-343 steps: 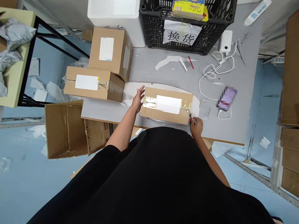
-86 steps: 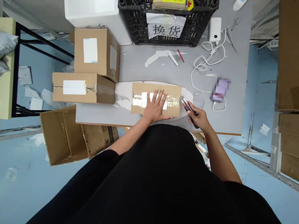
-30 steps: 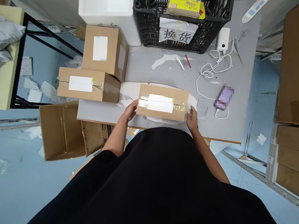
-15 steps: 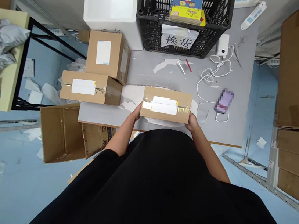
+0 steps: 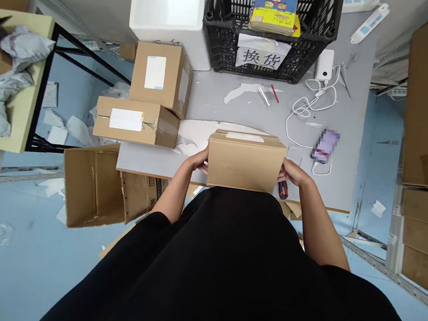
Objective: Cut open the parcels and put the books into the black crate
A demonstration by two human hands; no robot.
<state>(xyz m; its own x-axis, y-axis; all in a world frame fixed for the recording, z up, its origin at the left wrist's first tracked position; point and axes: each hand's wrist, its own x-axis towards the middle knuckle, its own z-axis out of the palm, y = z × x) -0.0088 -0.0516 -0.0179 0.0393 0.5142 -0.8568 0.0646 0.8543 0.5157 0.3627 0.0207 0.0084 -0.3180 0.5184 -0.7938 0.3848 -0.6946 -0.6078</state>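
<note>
Warehouse worktop (image 5: 241, 106): left hand (image 5: 198, 159) and right hand (image 5: 294, 173) well apart, clamped on opposite ends of cardboard carton (image 5: 244, 162), carton tipped up at worktop's near edge, taped face turned away. Red-and-black utility knife (image 5: 283, 189) lying just beside right hand. Two taped cartons (image 5: 136, 122) beyond left hand. Even pressure from both sides keeps carton steady.

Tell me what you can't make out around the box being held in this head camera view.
Head view:
The small purple rectangular device is pixel-blurred, so its surface can't be read.
The white label on the tan cardboard box is too foreshortened to read.
The fingertips of the left hand and right hand are hidden behind the box.
The black plastic crate is cut off by the top edge.
</note>
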